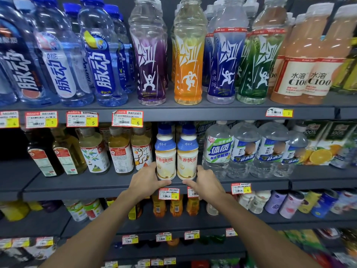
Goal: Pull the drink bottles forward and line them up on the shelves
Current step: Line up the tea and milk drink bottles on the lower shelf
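Two white bottles (166, 163) stand touching at the front edge of the shelf (77, 187); my left hand (145, 180) and right hand (205, 181) grip them between curled fingers, thumbs across their bases.

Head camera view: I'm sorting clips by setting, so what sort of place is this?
Most likely the drinks aisle of a shop: dark shelves packed with rows of drink bottles, and red-and-yellow price tags stuck along the shelf edges.

Reaching up and forward with both forearms, converging; clasping left white bottle (165, 163) in left hand (146, 180), thumb along its base; clasping right white bottle (187, 163) in right hand (207, 180), thumb mirrored.
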Demonstrator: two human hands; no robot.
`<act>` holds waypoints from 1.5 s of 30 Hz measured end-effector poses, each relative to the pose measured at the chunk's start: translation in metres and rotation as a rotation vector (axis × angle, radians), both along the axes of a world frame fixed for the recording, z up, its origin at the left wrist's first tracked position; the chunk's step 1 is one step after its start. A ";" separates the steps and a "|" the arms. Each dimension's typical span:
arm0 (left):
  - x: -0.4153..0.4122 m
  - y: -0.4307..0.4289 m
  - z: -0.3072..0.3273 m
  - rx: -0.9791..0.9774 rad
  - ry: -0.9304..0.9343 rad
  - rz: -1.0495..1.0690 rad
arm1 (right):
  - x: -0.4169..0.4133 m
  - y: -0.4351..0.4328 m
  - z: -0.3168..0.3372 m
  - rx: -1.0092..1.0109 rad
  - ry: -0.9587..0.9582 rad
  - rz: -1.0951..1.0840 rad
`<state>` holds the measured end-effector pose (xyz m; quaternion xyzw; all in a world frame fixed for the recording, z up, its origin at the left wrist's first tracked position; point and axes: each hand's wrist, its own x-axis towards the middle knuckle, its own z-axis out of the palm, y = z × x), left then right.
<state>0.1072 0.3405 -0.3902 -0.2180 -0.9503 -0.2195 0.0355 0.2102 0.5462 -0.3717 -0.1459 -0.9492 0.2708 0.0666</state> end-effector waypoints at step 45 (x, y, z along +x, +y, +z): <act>0.042 -0.064 0.015 0.315 0.224 0.539 | 0.005 -0.066 -0.012 0.115 0.308 0.070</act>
